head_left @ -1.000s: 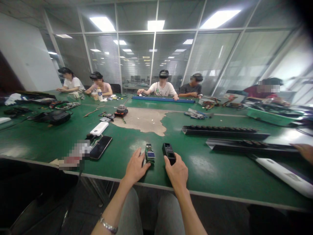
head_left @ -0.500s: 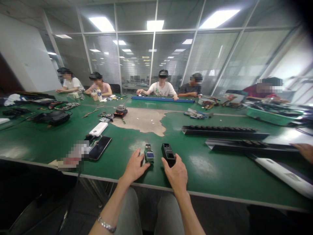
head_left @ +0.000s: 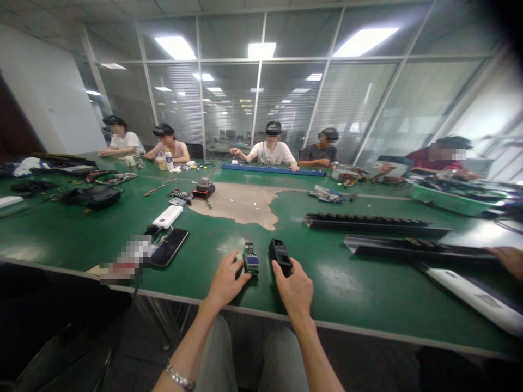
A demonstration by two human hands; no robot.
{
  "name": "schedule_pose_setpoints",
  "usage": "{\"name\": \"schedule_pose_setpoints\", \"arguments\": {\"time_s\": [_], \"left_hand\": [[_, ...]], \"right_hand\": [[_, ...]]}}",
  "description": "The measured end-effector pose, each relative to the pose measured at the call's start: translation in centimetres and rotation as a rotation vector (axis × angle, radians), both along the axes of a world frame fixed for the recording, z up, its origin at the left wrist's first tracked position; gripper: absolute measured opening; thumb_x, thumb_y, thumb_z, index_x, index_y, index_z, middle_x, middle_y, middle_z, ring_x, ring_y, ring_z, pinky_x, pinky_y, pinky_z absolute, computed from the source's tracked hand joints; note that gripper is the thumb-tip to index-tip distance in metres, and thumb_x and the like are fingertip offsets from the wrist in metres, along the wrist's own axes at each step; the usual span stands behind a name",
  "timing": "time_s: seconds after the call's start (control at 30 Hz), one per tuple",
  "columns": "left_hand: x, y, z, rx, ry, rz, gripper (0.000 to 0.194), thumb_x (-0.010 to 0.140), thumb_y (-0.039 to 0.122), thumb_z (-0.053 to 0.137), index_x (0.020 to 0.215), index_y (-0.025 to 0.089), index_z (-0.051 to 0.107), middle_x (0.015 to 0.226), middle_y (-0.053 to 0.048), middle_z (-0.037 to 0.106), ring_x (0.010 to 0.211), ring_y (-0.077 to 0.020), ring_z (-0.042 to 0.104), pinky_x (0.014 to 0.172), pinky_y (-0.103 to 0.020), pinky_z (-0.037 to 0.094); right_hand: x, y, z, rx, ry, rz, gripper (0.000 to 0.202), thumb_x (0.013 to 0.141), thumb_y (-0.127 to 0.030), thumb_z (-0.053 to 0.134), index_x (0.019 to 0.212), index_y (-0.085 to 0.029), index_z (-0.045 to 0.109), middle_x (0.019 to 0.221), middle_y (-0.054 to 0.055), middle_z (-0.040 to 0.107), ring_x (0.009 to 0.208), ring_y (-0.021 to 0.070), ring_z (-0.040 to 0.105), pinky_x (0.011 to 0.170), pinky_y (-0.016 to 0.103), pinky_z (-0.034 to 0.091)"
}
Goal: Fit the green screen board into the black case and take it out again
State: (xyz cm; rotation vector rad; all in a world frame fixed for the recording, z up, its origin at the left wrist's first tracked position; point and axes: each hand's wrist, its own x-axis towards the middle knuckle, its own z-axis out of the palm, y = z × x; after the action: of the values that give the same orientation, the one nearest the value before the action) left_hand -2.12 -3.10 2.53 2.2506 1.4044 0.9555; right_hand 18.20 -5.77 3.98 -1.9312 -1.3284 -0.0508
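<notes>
I have both hands over the near edge of the green table (head_left: 212, 237), side by side; my left hand (head_left: 225, 277) is partly open, its fingers and thumb spread and curved at the left side and near end of the circuit board (head_left: 251, 261), though I cannot tell whether the fingertips press on it. The board lies on the table with its small screen (head_left: 253, 261) facing up; my right hand (head_left: 295, 286) grips the near end of the black case (head_left: 280, 253), thumb on its left side and fingers on its right. The case sits just right of the board, apart from it; its cut-outs face up, and I cannot tell whether it touches the table all along.

To my left I see a phone (head_left: 170, 247) lying flat, with a white power bank (head_left: 169, 216) just beyond it; a bare patch (head_left: 241, 206) shows in the green surface ahead. To my right, two black rails (head_left: 376, 223) (head_left: 412, 249) lie one beyond the other, nearer me than a green basket (head_left: 445, 201) of cables; a long white device (head_left: 476, 296) lies nearer still, and a co-worker's hand (head_left: 509, 260) is at the closer rail. Across the table a person (head_left: 272, 149) in a white top has both hands at a blue bar (head_left: 273, 170).
</notes>
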Motion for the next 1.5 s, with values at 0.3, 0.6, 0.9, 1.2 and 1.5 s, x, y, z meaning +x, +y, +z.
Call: {"name": "schedule_pose_setpoints", "arguments": {"time_s": [0.3, 0.6, 0.9, 1.2, 1.5], "left_hand": [[0.0, -0.2, -0.3, 0.019, -0.020, 0.011, 0.038, 0.083, 0.037, 0.065, 0.119, 0.024, 0.066, 0.144, -0.012, 0.048, 0.134, -0.0301, 0.043, 0.111, -0.049, 0.034], [-0.1, -0.2, -0.5, 0.066, -0.017, 0.005, 0.036, 0.084, 0.039, 0.064, 0.115, 0.022, 0.068, 0.142, -0.014, 0.048, 0.132, -0.0319, 0.044, 0.111, -0.050, 0.036], [-0.1, -0.3, -0.2, 0.067, -0.018, -0.021, 0.040, 0.086, 0.040, 0.062, 0.120, 0.020, 0.064, 0.143, -0.016, 0.047, 0.134, -0.0321, 0.042, 0.111, -0.050, 0.035], [0.0, 0.2, -0.9, 0.061, -0.026, 0.010, 0.056, 0.081, 0.030, 0.060, 0.132, 0.009, 0.051, 0.146, -0.021, 0.043, 0.137, -0.0319, 0.038, 0.114, -0.050, 0.032], [0.1, 0.0, -0.6, 0.058, 0.057, 0.012, 0.058, 0.081, 0.023, 0.053, 0.136, 0.007, 0.047, 0.148, -0.020, 0.039, 0.139, -0.0292, 0.035, 0.116, -0.046, 0.030]], "right_hand": [[-3.6, -0.9, 3.9, 0.170, 0.160, 0.175, 0.052, 0.085, -0.057, 0.052, 0.115, -0.016, 0.063, 0.106, 0.012, 0.071, 0.097, 0.0255, 0.066, 0.084, 0.032, 0.044], [-6.3, -0.2, 3.5, 0.077, -0.021, 0.169, 0.045, 0.087, -0.053, 0.052, 0.112, -0.017, 0.062, 0.097, 0.010, 0.071, 0.088, 0.0243, 0.066, 0.079, 0.031, 0.042], [-7.4, 0.3, 3.6, -0.058, -0.134, 0.116, 0.040, 0.089, -0.054, 0.049, 0.103, -0.019, 0.063, 0.085, 0.008, 0.070, 0.079, 0.0232, 0.066, 0.072, 0.030, 0.039], [-7.7, -0.3, 2.9, -0.066, -0.189, 0.144, 0.037, 0.090, -0.050, 0.051, 0.104, -0.018, 0.061, 0.086, 0.008, 0.070, 0.083, 0.0226, 0.065, 0.076, 0.030, 0.037], [-7.6, -1.0, 0.4, -0.112, -0.152, 0.151, 0.042, 0.088, -0.046, 0.054, 0.115, -0.015, 0.059, 0.097, 0.011, 0.070, 0.093, 0.0244, 0.065, 0.081, 0.031, 0.040]]}}
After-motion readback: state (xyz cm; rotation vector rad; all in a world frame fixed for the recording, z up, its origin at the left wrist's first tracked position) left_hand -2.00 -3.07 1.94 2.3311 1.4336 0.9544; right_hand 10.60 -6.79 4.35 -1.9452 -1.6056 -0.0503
